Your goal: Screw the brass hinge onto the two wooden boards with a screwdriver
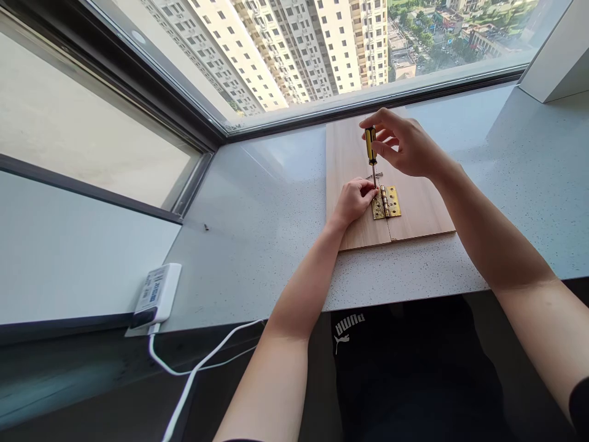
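Currently, the right hand (405,144) pinches a yellow-and-black screwdriver (370,144) upright between thumb and fingers, its shaft aimed at a brass hinge (390,202) lying open across two wooden boards (416,205) on a speckled stone windowsill (257,209). The left hand (353,201) curls at the hinge's edge; any grip cannot be told. Step judged: driving a hinge screw. This position calls for straight, steady downward pressure.
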Available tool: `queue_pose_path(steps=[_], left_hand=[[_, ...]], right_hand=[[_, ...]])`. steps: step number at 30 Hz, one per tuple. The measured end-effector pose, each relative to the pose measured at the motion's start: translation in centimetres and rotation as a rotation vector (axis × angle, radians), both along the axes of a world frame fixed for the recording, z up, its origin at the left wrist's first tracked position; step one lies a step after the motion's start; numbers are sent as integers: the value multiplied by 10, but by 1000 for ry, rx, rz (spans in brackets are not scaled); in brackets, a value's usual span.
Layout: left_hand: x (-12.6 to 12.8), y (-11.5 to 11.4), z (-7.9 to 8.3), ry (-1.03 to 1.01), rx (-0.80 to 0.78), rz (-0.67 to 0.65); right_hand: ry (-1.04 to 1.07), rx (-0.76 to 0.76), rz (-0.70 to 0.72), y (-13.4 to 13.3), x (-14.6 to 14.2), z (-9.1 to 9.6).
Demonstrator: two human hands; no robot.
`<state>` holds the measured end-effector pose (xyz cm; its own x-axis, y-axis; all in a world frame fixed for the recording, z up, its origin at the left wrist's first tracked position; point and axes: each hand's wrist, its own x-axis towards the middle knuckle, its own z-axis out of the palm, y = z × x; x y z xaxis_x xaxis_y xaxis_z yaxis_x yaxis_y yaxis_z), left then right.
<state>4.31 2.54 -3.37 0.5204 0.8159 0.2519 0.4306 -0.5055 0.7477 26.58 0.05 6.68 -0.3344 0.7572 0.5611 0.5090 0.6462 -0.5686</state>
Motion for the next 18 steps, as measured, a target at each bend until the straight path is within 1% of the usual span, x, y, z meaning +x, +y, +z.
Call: queue_pose_path(steps=[5, 10, 13, 18], left_hand=[[0, -1, 0, 14, 16, 8], [-1, 1, -2, 19, 26, 1], [-2, 3, -4, 22, 33, -20], [-2, 6, -7, 12, 40, -40]], right_hand=[[-17, 66, -73, 7, -2, -6], [-125, 166, -163, 11, -7, -15], [-186, 195, -140, 8, -14, -18], [-189, 221, -54, 4, -19, -16]])
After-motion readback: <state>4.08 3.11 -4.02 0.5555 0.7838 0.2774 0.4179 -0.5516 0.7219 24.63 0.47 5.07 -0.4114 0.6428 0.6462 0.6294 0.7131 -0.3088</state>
